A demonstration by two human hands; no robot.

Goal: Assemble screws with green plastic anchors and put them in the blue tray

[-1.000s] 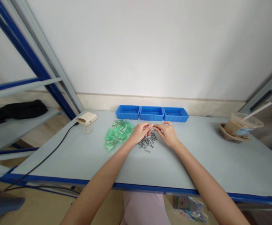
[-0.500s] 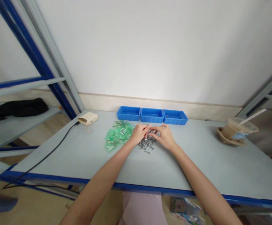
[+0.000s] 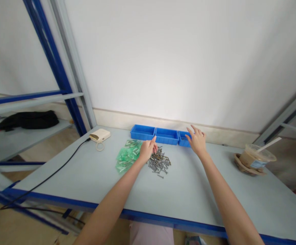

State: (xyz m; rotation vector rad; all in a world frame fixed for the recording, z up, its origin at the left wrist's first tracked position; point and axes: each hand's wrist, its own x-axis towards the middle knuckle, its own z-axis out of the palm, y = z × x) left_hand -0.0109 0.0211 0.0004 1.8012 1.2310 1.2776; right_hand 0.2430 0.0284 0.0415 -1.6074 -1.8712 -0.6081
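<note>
Your right hand [image 3: 198, 142] moved: screw pile [image 3: 159, 164] → right-end blue bin [image 3: 183, 141], table [image 3: 188, 190] back edge | fingers splayed, looks released, likely drop-off | your left hand [image 3: 147, 150] curled at pile, can't tell grasp

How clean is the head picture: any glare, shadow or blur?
Head view: soft shadow on the pale grey tabletop beside the right forearm; head view: the white wall brightens mid-frame, without harsh glare; head view: piled silver metal screws look soft, fine detail unclear.
</note>
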